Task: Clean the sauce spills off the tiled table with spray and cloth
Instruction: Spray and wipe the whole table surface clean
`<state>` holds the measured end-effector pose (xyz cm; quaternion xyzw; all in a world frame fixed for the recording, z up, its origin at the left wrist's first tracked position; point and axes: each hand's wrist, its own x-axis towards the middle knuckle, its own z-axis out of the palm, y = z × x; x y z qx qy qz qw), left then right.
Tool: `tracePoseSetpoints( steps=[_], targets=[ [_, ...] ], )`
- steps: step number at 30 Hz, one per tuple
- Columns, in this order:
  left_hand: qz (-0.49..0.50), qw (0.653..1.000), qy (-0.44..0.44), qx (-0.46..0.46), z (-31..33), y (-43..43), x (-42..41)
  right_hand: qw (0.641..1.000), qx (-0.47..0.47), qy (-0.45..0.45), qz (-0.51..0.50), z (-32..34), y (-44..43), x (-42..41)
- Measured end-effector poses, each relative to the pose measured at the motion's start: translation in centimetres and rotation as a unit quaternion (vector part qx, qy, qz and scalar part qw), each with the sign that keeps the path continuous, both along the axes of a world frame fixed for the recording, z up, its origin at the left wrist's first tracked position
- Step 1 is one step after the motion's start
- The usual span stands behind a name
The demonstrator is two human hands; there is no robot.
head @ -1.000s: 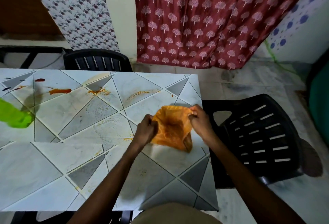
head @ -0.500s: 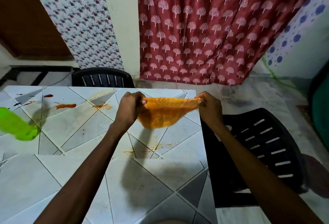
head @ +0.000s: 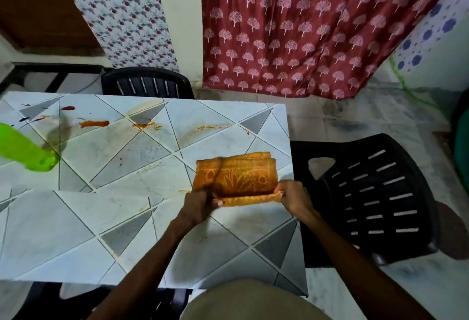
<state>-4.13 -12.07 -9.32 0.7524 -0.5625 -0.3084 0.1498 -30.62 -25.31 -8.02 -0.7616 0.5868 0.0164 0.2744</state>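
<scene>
An orange patterned cloth (head: 238, 177) lies folded on the tiled table (head: 121, 215) near its right edge. My left hand (head: 199, 203) grips the cloth's near left corner and my right hand (head: 291, 196) grips its near right corner. A green spray bottle (head: 24, 150) stands at the table's left edge, partly cut off by the frame. Red-orange sauce spills (head: 94, 123) and smears (head: 147, 125) mark the far part of the table, with fainter streaks (head: 203, 130) further right.
A black plastic chair (head: 375, 197) stands right of the table, close to its edge. Another black chair (head: 146, 83) sits behind the table's far side. A red patterned curtain (head: 304, 27) hangs beyond. A tiled floor lies to the right.
The cloth was held stretched in the air between both hands; now it is lowered onto the table, folded over, with both hands at its near edge.
</scene>
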Motion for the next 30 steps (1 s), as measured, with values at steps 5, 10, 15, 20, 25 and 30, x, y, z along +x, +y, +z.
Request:
tracePoseSetpoints(
  steps=[5,10,15,20,25,30],
  targets=[
    [0.041,0.996,0.048,0.062,-2.4,1.0,-0.3,0.996,0.071,0.024,0.038,-2.3,0.0,-0.2],
    [0.095,0.995,0.039,-0.011,-2.3,-0.6,0.8,0.992,0.112,0.024,0.054,-1.9,-1.3,0.7],
    [0.066,0.993,-0.080,-0.057,-1.9,-4.8,1.5,0.998,0.022,-0.012,0.053,-1.5,-3.6,3.6],
    [-0.057,0.982,-0.180,0.016,-2.9,-8.7,2.3,0.981,-0.012,0.063,0.182,-2.5,-6.5,6.6],
    [-0.058,0.971,-0.231,-0.014,-3.4,-9.9,3.1,0.963,-0.062,0.132,0.228,-3.1,-7.7,8.1],
    [-0.062,0.967,-0.245,-0.035,-2.8,-9.6,4.2,0.975,-0.037,0.104,0.194,-2.3,-7.5,7.7]
  ],
)
